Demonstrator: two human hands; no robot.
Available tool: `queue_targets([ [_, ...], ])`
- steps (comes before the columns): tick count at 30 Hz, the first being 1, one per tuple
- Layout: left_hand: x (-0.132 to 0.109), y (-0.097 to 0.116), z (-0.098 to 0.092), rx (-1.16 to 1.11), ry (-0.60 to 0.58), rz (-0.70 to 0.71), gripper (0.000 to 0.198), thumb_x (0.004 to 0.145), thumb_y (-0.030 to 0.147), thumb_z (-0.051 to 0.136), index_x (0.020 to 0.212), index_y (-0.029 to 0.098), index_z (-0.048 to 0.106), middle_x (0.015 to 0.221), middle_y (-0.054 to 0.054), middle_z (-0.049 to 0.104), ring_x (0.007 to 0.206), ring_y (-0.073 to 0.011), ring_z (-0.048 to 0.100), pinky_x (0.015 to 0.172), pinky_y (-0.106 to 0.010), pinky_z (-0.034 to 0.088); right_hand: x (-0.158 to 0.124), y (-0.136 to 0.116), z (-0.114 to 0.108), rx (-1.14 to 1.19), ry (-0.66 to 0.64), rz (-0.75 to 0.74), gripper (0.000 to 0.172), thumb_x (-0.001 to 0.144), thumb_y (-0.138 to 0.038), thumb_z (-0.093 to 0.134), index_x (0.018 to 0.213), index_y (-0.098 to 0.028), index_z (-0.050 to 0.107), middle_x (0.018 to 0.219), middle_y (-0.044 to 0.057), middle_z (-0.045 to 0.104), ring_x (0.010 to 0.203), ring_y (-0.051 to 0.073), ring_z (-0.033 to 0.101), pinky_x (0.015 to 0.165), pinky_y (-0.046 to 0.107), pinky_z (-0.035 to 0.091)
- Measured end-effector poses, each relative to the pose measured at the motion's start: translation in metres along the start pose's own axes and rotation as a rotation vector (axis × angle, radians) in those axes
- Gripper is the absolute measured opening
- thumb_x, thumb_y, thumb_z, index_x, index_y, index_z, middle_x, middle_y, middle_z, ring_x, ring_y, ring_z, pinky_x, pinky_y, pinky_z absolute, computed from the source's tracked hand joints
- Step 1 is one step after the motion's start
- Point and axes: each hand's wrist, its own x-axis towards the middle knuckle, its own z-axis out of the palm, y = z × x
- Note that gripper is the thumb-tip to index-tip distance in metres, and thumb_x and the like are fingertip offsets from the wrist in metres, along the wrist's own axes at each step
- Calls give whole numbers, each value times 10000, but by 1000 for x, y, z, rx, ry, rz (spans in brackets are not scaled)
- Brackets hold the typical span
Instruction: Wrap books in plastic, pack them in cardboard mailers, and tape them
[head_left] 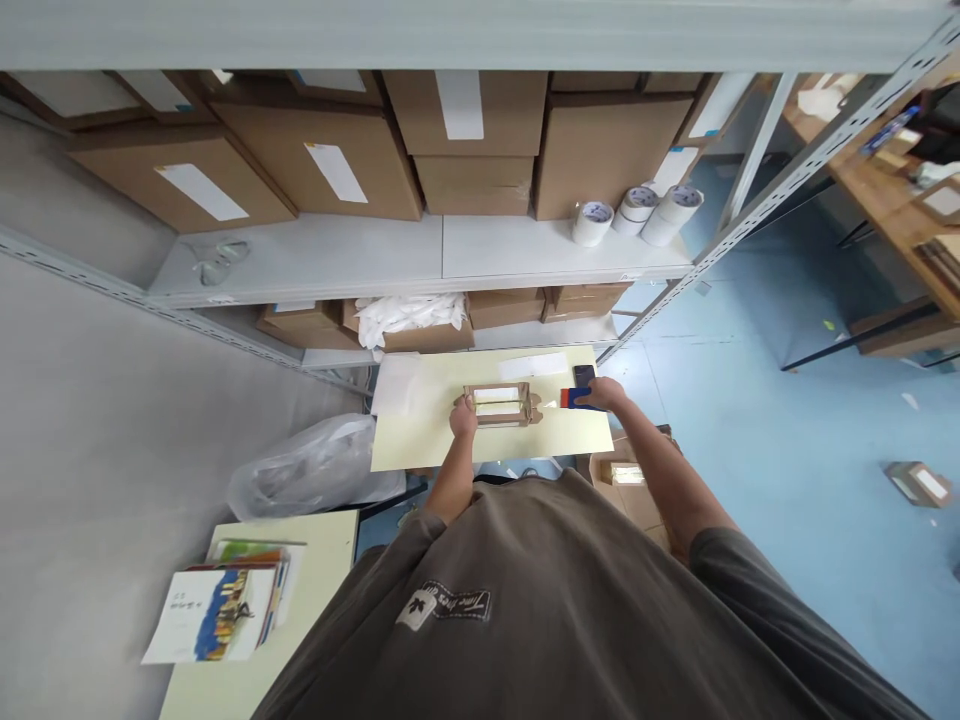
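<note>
On the pale yellow table (405,440) lies a small cardboard box (499,404) with a white label on top and a thin strip running along its middle. My left hand (463,415) is closed on the box's left end. At the right end, the cardboard flaps stick out. My right hand (602,393), to the right of the box and apart from it, grips a blue tool with a red end (574,398); its exact kind is too small to make out. Just behind that hand is a dark, flat, phone-like object (583,375).
White paper (534,365) lies behind the box. A metal shelf (337,250) ahead holds cardboard boxes (480,185) and tape rolls (592,223). Below right stands an open carton (626,500). Left are a plastic bag (307,465) and books (221,610) on another table.
</note>
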Motion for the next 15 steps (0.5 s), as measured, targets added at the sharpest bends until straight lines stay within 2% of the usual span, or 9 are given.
queue_targets([
  [4, -1, 2, -2, 18, 11, 21, 486, 1152, 432, 332, 1307, 185, 720, 1159, -180, 794, 1083, -310, 746, 938, -360, 515, 4, -72, 34, 58, 27, 133, 601, 899, -578, 788, 1252, -92, 787, 1222, 259, 776, 1116, 348, 756, 845, 333, 548],
  [6, 0, 0, -3, 23, 2, 41, 484, 1147, 453, 359, 1305, 183, 727, 1162, -182, 795, 1082, -305, 746, 949, -354, 516, 8, -106, 51, 107, 43, 134, 539, 956, -520, 727, 1289, -99, 771, 1252, 264, 769, 1142, 338, 757, 873, 332, 554],
  [8, 0, -2, -4, 24, -7, 56, 483, 1141, 465, 384, 1333, 180, 723, 1158, -185, 797, 1083, -303, 746, 959, -355, 518, 10, -128, 63, 121, 32, 110, 472, 988, -441, 689, 1301, -94, 759, 1257, 281, 764, 1177, 344, 746, 912, 350, 554],
  [11, 2, -4, -4, 16, -6, 41, 482, 1134, 444, 389, 1400, 184, 697, 1143, -185, 802, 1093, -310, 744, 962, -372, 524, 11, -132, 76, 133, 35, 124, 442, 1043, -419, 604, 1355, -129, 722, 1289, 263, 761, 1212, 339, 733, 938, 372, 549],
  [15, 3, -4, -2, 23, -14, 1, 502, 1136, 440, 373, 1443, 174, 669, 1151, -203, 797, 1108, -333, 751, 956, -398, 533, 2, -106, 100, 165, 96, 235, 491, 1106, -495, 462, 1429, -181, 655, 1315, 216, 760, 1224, 308, 731, 978, 377, 526],
])
